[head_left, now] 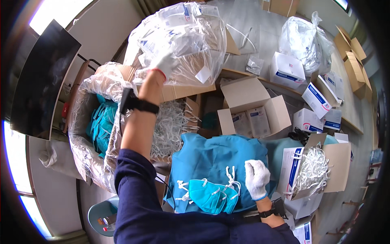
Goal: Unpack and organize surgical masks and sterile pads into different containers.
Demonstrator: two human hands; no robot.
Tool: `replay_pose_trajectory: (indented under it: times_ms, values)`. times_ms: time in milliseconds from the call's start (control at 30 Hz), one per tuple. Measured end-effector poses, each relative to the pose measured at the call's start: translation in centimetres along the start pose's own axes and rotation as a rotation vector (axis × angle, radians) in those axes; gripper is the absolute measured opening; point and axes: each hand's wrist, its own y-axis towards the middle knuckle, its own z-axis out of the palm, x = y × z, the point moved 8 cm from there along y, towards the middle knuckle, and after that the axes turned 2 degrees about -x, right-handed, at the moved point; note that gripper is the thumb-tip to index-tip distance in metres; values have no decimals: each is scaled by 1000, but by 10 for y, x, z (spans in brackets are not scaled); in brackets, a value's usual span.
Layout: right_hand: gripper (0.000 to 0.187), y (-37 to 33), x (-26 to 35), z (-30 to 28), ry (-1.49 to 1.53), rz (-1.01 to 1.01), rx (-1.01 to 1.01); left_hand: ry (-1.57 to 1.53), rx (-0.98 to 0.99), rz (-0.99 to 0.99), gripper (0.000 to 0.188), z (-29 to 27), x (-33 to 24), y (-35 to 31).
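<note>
My left hand (165,63), in a white glove, reaches up into a large clear plastic bag (191,36) full of flat packets in an open carton; its fingers close on the plastic or a packet inside. My right hand (256,178), also gloved, rests as a loose fist on a blue cloth (215,158) over my lap. Beside it, to the left, lies a small stack of teal face masks (209,195) with white straps. A black band sits on each wrist.
A plastic-lined carton of teal masks (101,122) stands at left. White straps fill a carton (172,126) ahead and a box (315,166) at right. An open carton of packets (252,110), white boxes (286,69) and a tied bag (304,38) lie beyond.
</note>
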Motion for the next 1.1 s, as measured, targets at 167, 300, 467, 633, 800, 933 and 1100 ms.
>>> replay_pose_trajectory:
  times_ms: [167, 300, 467, 633, 800, 933, 1100]
  values:
    - [4, -10, -17, -4, -12, 24, -47, -2162, 93, -702, 19, -38, -164, -70]
    - [6, -4, -15, -12, 7, 24, -75, -1906, 112, -489, 20, -86, -219, -127]
    - [5, -8, -24, -10, 39, 32, -83, -1528, 149, -118, 23, -125, -278, -183]
    - [9, -15, -21, -11, 32, -25, -45, -1215, 36, -20, 28, -152, -305, -223]
    - [15, -29, -19, -15, 178, 103, -16, -1103, 36, 51, 25, -143, -314, -251]
    - [18, -36, -6, -35, 322, 109, -110, -1327, -56, -8, 20, -163, -292, -267]
    - [41, -41, 36, -40, 814, 226, 146, -2113, -224, -627, 20, -167, -263, -289]
